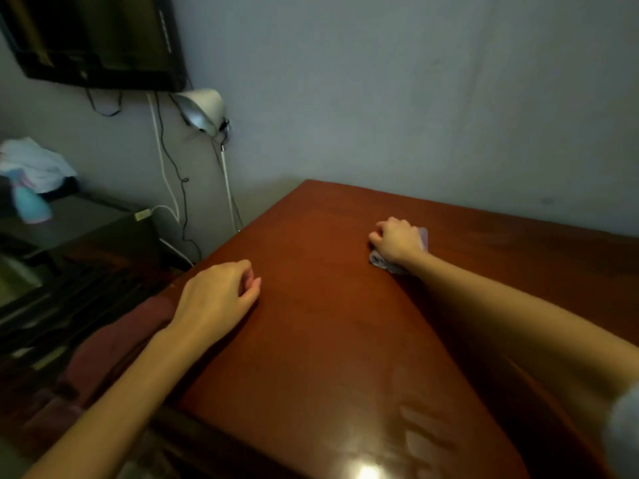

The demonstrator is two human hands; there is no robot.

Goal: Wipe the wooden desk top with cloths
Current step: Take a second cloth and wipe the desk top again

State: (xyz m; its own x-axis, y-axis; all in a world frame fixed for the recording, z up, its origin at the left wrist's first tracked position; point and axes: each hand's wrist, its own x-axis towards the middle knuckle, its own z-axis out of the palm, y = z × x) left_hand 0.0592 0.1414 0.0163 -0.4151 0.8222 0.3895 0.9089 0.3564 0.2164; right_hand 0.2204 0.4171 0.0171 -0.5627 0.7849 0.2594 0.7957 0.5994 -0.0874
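The reddish-brown wooden desk top (328, 323) fills the middle and right of the view, glossy with streaks near the front. My right hand (396, 242) is far out on the desk, pressing down on a small greyish-purple cloth (423, 236) that shows at its edges. My left hand (219, 295) rests at the desk's left edge with fingers loosely curled and nothing in it.
A dark red towel (114, 347) hangs off the desk's left side. A white desk lamp (204, 105) and cables stand by the wall behind. A wall TV (93, 39) is at the top left. A blue spray bottle (29, 202) and white cloth (33, 164) sit on a low cabinet.
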